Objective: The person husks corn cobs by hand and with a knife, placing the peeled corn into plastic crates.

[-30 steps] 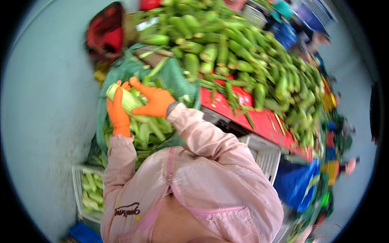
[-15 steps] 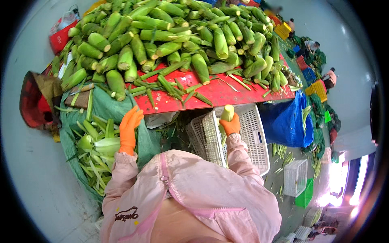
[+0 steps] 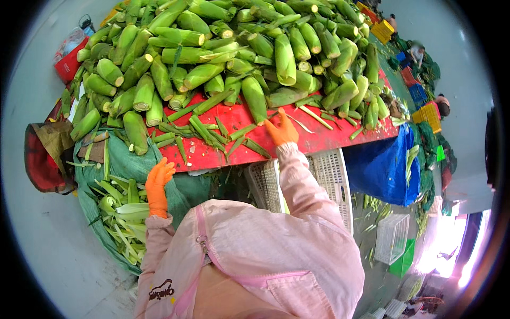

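Note:
Both my hands wear orange gloves. My right hand (image 3: 281,130) reaches over the red tabletop (image 3: 313,137), thumb and fingers apart, holding nothing. Its fingertips are close to the cut end of an ear of corn (image 3: 254,100) still in green husk; whether they touch is hard to tell. My left hand (image 3: 158,187) is empty, fingers stretched out, beside a green sack (image 3: 183,194) with stripped husks (image 3: 125,207) in it. Under my right forearm stand white plastic baskets (image 3: 330,173), their contents mostly hidden by my arm.
A big heap of unhusked corn (image 3: 186,37) covers the table's far part. Loose leaf scraps (image 3: 207,130) lie near its front edge. A blue sack (image 3: 380,165) hangs at the right. White (image 3: 392,238) and green crates (image 3: 405,258) stand on the floor. Other people work at far right.
My right hand has let go of the pale husked ear it held over the white basket and moved forward and left to the table. The left hand has dropped slightly lower in view.

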The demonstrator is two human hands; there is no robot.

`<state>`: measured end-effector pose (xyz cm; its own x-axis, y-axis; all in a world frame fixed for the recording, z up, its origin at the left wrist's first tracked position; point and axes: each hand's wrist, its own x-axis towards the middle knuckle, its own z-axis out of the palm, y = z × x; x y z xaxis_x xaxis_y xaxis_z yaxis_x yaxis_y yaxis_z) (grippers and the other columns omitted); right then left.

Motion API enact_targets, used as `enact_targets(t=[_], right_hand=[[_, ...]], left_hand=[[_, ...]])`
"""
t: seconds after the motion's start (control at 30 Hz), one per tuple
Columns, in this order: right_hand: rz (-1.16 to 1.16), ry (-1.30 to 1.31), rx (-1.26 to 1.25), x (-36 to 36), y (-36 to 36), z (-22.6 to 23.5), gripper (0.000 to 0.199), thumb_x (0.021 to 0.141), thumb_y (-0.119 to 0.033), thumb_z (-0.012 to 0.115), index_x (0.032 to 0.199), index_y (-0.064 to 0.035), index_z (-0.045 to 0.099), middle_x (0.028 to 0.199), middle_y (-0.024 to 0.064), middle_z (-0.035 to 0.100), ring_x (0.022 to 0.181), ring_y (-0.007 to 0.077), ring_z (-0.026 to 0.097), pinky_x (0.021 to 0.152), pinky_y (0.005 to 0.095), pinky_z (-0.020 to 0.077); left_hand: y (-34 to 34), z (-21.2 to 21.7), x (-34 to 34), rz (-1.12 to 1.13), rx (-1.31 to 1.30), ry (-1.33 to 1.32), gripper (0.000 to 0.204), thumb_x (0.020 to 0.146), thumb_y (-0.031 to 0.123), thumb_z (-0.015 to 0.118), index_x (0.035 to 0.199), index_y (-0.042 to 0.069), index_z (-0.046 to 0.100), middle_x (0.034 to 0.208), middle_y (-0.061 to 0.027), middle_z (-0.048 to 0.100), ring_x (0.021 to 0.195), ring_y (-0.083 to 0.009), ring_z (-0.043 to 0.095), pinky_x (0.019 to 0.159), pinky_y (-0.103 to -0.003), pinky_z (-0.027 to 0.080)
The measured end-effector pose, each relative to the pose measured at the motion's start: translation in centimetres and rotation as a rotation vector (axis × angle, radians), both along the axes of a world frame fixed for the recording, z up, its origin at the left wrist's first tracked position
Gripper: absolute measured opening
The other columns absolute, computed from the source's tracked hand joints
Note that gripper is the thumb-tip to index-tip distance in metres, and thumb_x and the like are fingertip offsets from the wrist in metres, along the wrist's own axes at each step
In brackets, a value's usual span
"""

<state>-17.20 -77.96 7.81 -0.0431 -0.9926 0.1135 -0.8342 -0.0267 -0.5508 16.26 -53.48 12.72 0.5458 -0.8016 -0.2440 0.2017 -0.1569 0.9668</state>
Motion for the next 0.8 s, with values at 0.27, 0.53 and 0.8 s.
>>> enact_targets(t=[0.27, 0.53, 0.8], right_hand=[[0.121, -0.235, 0.398, 3.2, -5.9, -1.7, 0.064, 0.065, -0.049, 0.074, 0.115, -0.0091, 0.066, 0.101, 0.0152, 0.071, 0.096, 0.0321, 0.067, 0.085, 0.0399, 0.0503], [0.581, -0.155, -0.059, 5.0, 5.8, 15.3, 0.059, 0.063, -0.037, 0.078, 0.117, -0.0173, 0.065, 0.096, 0.0136, 0.07, 0.09, 0.0322, 0.068, 0.079, 0.0426, 0.0531], [0.761, -0.54, -0.098, 14.2, 17.4, 13.4, 0.079, 0.057, -0.039, 0.079, 0.126, -0.0075, 0.057, 0.097, 0.0177, 0.067, 0.088, 0.0359, 0.066, 0.076, 0.0434, 0.0524]], left_hand=[[0.1, 0.0, -0.9, -0.034, -0.038, 0.013, 0.038, 0.094, 0.023, 0.06, 0.127, 0.003, 0.06, 0.113, -0.0074, 0.068, 0.1, -0.0146, 0.064, 0.089, -0.028, 0.047], [-4.2, 6.5, -3.9, -0.259, -0.313, -0.93, 0.067, 0.078, 0.021, 0.076, 0.137, 0.001, 0.049, 0.132, -0.0148, 0.057, 0.118, -0.0246, 0.057, 0.101, -0.037, 0.043], [-0.7, 4.2, -1.7, -0.508, -0.278, -0.591, 0.067, 0.078, 0.014, 0.076, 0.136, -0.002, 0.047, 0.132, -0.0139, 0.055, 0.118, -0.023, 0.054, 0.102, -0.035, 0.04]])
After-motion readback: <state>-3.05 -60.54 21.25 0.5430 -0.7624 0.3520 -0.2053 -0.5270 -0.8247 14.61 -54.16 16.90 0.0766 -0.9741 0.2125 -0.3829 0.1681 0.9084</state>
